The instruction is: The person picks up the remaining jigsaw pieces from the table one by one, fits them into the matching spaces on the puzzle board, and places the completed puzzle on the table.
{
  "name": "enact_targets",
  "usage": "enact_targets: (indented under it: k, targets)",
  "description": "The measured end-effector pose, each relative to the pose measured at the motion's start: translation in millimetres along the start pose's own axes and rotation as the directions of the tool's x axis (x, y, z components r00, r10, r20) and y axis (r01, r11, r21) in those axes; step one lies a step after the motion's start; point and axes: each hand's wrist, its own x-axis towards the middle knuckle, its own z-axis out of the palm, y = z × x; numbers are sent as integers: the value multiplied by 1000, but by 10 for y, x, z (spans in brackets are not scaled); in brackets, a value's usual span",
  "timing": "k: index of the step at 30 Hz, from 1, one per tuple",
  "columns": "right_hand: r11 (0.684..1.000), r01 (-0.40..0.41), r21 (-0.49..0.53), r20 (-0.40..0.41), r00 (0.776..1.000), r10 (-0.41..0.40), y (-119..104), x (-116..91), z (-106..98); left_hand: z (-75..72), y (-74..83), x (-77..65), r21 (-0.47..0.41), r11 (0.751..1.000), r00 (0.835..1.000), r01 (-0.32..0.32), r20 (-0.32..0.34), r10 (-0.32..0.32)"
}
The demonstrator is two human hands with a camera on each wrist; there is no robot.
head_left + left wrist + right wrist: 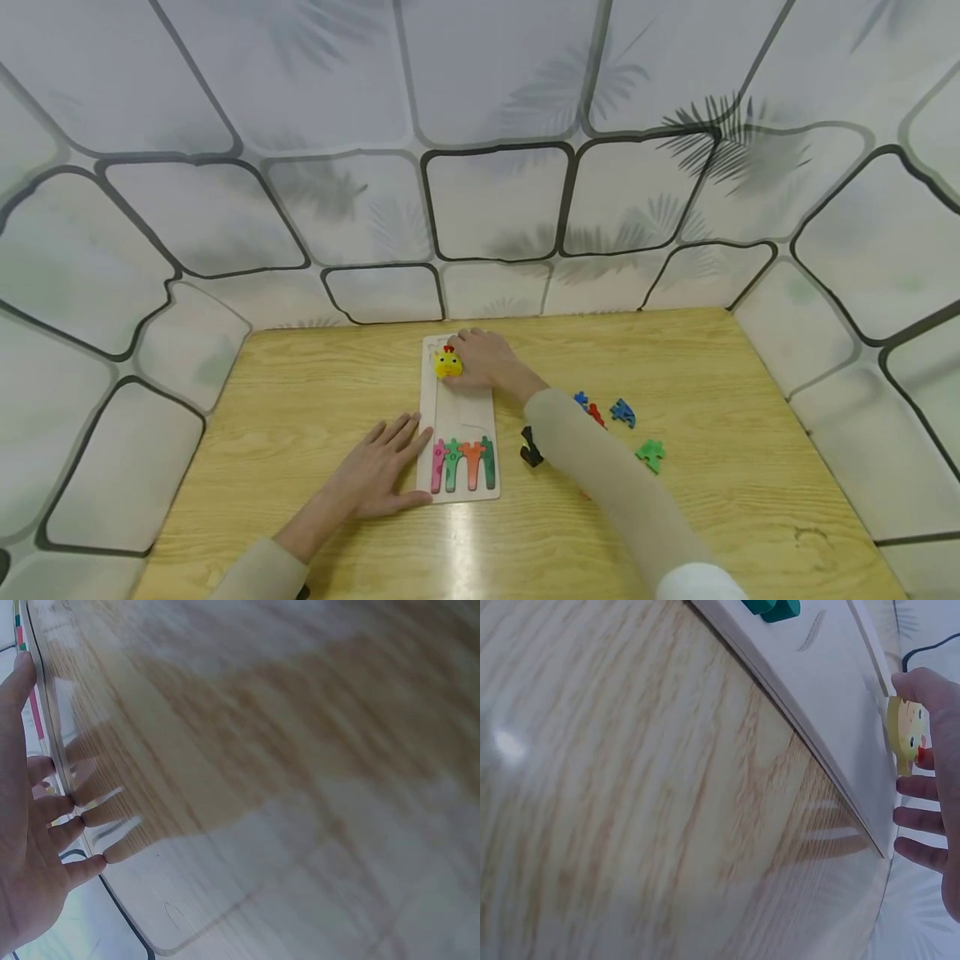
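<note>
My right hand (pixel 486 362) pinches a yellow giraffe-head puzzle piece (pixel 447 364) between thumb and index finger over the far left part of a pale wooden puzzle board (pixel 453 410). In the right wrist view, the piece (pixel 902 735) stands tilted on edge while the other fingers stretch past it. My left hand (pixel 381 471) lies spread on the table, its fingertips and thumb along the board's left edge. Leg-shaped pieces sit along the near end: a pink leg (pixel 438 471), a light green one (pixel 452 468), an orange one (pixel 472 467) and a dark green one (pixel 489 465).
Right of the board lie a black piece (pixel 531 450), a small red piece (pixel 596 414), a blue piece (pixel 623 412) and a green piece (pixel 651 454). My right sleeve (pixel 600 467) passes over some of them. A patterned wall (pixel 495 287) borders the table's far edge.
</note>
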Motion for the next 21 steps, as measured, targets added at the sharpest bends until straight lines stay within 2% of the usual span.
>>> enact_targets:
  k: [21]
  targets:
    - [1000,-10,0,-8,1000,10,6,111,53,-6,16,-2,5,1000,1000,-3,-4,3]
